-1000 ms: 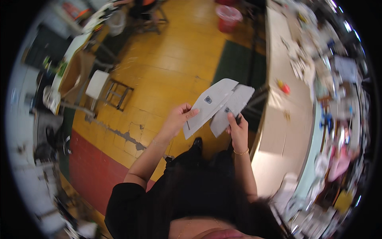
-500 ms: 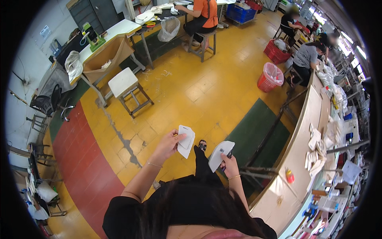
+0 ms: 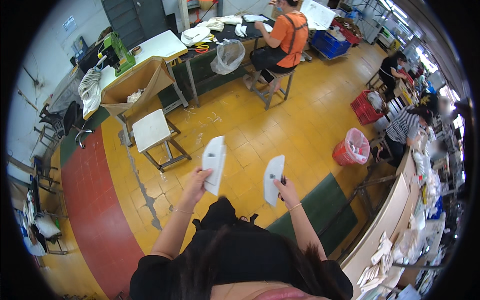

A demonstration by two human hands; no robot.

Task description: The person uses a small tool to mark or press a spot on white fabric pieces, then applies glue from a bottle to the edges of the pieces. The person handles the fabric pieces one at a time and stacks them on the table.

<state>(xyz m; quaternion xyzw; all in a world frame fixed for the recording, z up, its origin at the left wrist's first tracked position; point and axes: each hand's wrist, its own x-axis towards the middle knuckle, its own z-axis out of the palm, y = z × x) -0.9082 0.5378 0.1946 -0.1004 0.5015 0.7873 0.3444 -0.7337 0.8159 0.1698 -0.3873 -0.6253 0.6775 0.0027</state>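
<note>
My left hand (image 3: 196, 185) is closed on a stiff white flat piece (image 3: 215, 159) with a small dark slot near its top, the thumb lying across its face. What looks like a second layer overlaps it, so I cannot tell how many there are. My right hand (image 3: 288, 193) pinches another white flat piece (image 3: 273, 172), which has one curved edge and a small dark mark. A slim black object (image 3: 283, 182) shows beside the right fingers; its kind is unclear. Both pieces are held upright over the yellow floor, apart from each other.
A white-topped stool (image 3: 151, 131) stands ahead to the left, by a table with a green machine (image 3: 117, 54). A person in orange (image 3: 295, 40) sits at a dark table. A red basket (image 3: 351, 147) and a long workbench (image 3: 385, 212) are on the right.
Both hands have risen and moved forward, and the white pieces are now more upright. My view has shifted, with the stool nearer the hands and the workbench farther toward the lower right.
</note>
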